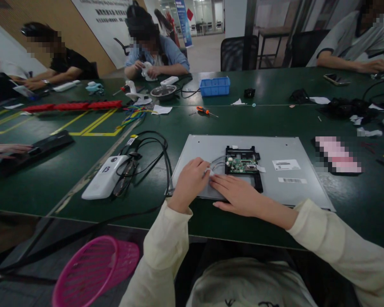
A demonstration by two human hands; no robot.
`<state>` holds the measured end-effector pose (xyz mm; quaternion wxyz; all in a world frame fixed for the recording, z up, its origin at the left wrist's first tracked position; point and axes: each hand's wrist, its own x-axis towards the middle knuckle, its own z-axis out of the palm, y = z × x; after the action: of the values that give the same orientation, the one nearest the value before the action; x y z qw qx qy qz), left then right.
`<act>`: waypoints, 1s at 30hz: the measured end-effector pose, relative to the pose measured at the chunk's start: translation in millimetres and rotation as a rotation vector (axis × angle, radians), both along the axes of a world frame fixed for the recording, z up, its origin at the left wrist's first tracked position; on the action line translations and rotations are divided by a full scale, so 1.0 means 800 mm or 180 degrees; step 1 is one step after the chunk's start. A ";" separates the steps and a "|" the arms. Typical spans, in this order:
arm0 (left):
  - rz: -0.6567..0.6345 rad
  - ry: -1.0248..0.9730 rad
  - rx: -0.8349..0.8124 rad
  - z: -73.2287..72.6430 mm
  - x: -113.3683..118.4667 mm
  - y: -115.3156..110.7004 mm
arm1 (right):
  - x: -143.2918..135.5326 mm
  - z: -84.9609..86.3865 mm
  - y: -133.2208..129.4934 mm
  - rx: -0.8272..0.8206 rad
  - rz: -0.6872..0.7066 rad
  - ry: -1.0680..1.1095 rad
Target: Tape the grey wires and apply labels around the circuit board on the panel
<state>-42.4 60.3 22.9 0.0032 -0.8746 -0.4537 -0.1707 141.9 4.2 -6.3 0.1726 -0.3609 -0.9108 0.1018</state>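
Note:
A flat grey metal display panel [195, 155] lies on the green table before me. A black plastic frame [258, 183] sits on it, with a green circuit board [243, 165] inside. Thin grey wires [219, 161] run from the board's left side to the fingertips of my left hand [192, 181], which are pinched together on them. A small white piece, perhaps tape, shows between the two hands. My right hand [237, 194] rests on the panel's near part, fingers stretched out, their tips close to the left fingertips. White labels [286, 165] are stuck on the panel's right side.
Left of the panel are a white power bank [104, 179] and black cables [164, 147]. Beyond it lie an orange screwdriver [205, 111] and a blue basket [215, 87]. A pink-screened phone [337, 154] is at the right. A pink basket [92, 273] stands below the table edge. Several people sit around.

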 end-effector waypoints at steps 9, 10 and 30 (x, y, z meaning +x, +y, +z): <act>0.0437 -0.0141 -0.0172 -0.015 0.005 -0.005 | 0.000 -0.004 -0.004 0.0102 -0.0035 0.0093; 0.0504 -0.0147 -0.0173 -0.014 0.007 -0.006 | 0.000 -0.004 -0.005 0.0118 -0.0047 0.0103; 0.0649 0.0548 0.0283 -0.017 0.025 -0.027 | -0.001 0.001 -0.012 0.0422 -0.0053 -0.0014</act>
<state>-22.7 39.1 9.5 0.0982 -0.8344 -0.5304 -0.1137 140.8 -5.6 -5.7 0.1949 -0.3566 -0.9129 0.0390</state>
